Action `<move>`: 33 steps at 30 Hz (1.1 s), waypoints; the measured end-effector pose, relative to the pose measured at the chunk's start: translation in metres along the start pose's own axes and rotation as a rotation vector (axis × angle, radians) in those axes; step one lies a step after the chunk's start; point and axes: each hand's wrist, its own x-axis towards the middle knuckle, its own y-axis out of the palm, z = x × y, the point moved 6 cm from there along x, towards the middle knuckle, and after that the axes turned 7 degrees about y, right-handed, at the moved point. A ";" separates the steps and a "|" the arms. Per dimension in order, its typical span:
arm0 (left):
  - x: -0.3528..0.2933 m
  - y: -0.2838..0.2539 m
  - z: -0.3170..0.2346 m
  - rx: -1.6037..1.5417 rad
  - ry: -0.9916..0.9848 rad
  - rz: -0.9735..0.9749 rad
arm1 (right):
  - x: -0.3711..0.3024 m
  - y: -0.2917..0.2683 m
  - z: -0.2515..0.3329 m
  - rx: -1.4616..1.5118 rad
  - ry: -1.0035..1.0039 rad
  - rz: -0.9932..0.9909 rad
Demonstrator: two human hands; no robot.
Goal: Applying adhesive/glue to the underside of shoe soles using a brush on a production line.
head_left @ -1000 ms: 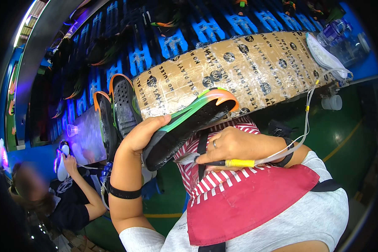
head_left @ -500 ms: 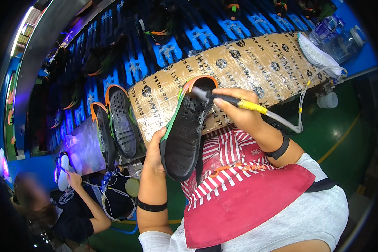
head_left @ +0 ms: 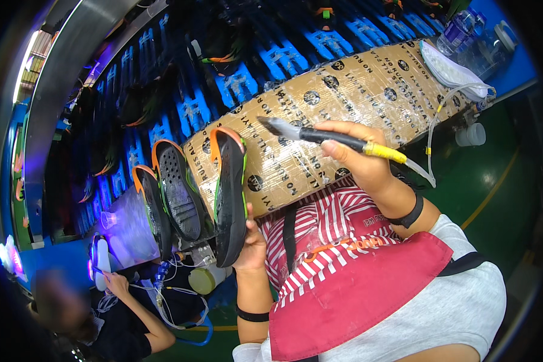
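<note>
My left hand grips the heel-side edge of a black shoe sole with an orange and green rim. The sole is turned partly on its side, near the left end of the cardboard. In my right hand is a brush with a black handle, a yellow-taped end and a pale tube running from it. Its dark, whitish-smeared bristles point left over the cardboard, apart from the sole. Two more soles, one facing up and one on edge, stand to the left.
Printed cardboard covers the bench. Beyond it runs a line of blue racks with dark shoe parts. A white shoe part and bottles lie at far right. At lower left, a co-worker's hand touches a white sole.
The held sole has moved left and tipped onto its side, beside the other two. The brush has come away from it and now hangs over the cardboard.
</note>
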 end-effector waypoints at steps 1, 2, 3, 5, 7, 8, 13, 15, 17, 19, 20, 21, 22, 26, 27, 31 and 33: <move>-0.004 -0.003 -0.001 0.005 -0.004 0.000 | 0.001 -0.004 -0.005 0.064 0.044 -0.023; -0.007 -0.004 -0.001 -0.039 0.019 0.002 | 0.002 -0.008 -0.011 0.128 0.087 -0.047; -0.008 -0.005 -0.001 -0.083 0.042 0.004 | 0.002 -0.011 -0.014 0.133 0.086 -0.052; -0.005 -0.003 0.002 -0.044 0.042 -0.005 | 0.003 -0.016 -0.023 0.164 0.133 -0.060; -0.007 -0.008 0.002 -0.093 0.043 0.001 | 0.004 -0.019 -0.028 0.183 0.146 -0.073; -0.008 -0.012 0.001 -0.101 0.050 -0.017 | 0.005 -0.021 -0.031 0.189 0.165 -0.075; -0.007 -0.018 0.001 -0.150 0.038 -0.075 | 0.008 -0.024 -0.040 0.222 0.190 -0.083; -0.006 -0.015 0.002 -0.157 0.039 -0.062 | 0.010 -0.024 -0.043 0.204 0.174 -0.081; -0.008 -0.008 0.008 -0.146 -0.008 -0.036 | 0.011 -0.027 -0.052 0.247 0.206 -0.099; -0.010 -0.001 0.019 -0.158 -0.106 -0.006 | 0.013 -0.031 -0.058 0.293 0.236 -0.106; -0.010 0.002 0.023 -0.136 -0.153 -0.016 | 0.014 -0.036 -0.061 0.276 0.246 -0.126; -0.008 0.009 0.028 -0.114 -0.198 -0.026 | 0.015 -0.039 -0.064 0.258 0.255 -0.147; -0.006 0.004 0.022 -0.006 -0.115 -0.078 | 0.016 -0.040 -0.066 0.290 0.254 -0.181; 0.007 0.015 0.006 0.359 0.145 -0.032 | 0.021 -0.047 -0.082 0.325 0.271 -0.185; 0.010 0.019 0.001 0.469 0.195 0.008 | 0.022 -0.049 -0.086 0.326 0.268 -0.184; 0.013 0.006 -0.025 0.436 0.275 -0.172 | 0.022 -0.048 -0.107 0.330 0.312 -0.184; 0.014 0.011 -0.019 0.366 0.222 -0.120 | 0.022 -0.049 -0.108 0.320 0.312 -0.176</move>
